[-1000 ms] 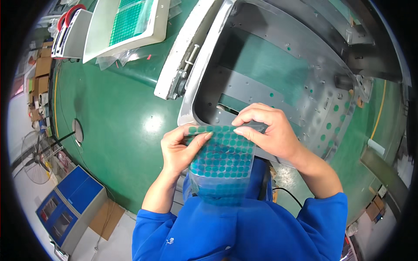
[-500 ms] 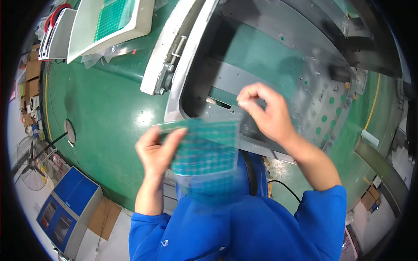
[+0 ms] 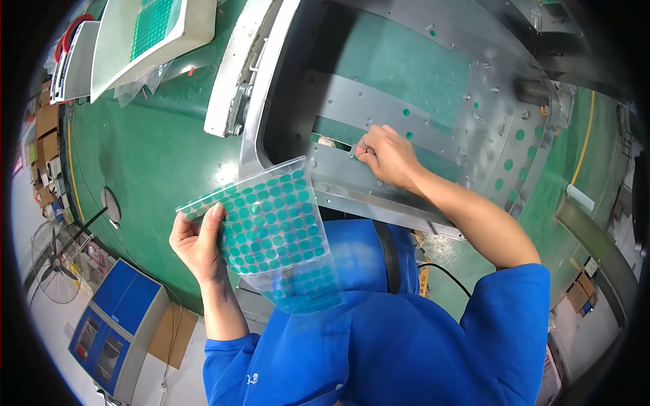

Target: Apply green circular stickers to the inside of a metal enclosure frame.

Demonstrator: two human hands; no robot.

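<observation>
My left hand (image 3: 200,245) pinches the upper left edge of a clear sheet of round green stickers (image 3: 274,220), which hangs in front of my body with its lower part bent. My right hand (image 3: 389,157) is closed, its fingertips at the inner surface of a grey metal housing (image 3: 352,101), beside a narrow slot (image 3: 332,142). Whatever those fingertips hold is too small or hidden to make out. Single green dots (image 3: 406,112) sit on the metal near that hand, and a row of larger green dots (image 3: 508,164) marks the right side of the housing.
A white bin (image 3: 145,64) with more green sticker sheets stands at the far left, clear plastic bags (image 3: 142,86) beside it. A white-painted beam with bolts (image 3: 230,88) runs along the housing's left edge. A standing fan (image 3: 57,260) and a blue cabinet (image 3: 108,325) are at lower left.
My right hand has come down and to the left, to the metal beside the slot. The sticker sheet in my left hand has swung left and lies flatter to view. My view has shifted slightly.
</observation>
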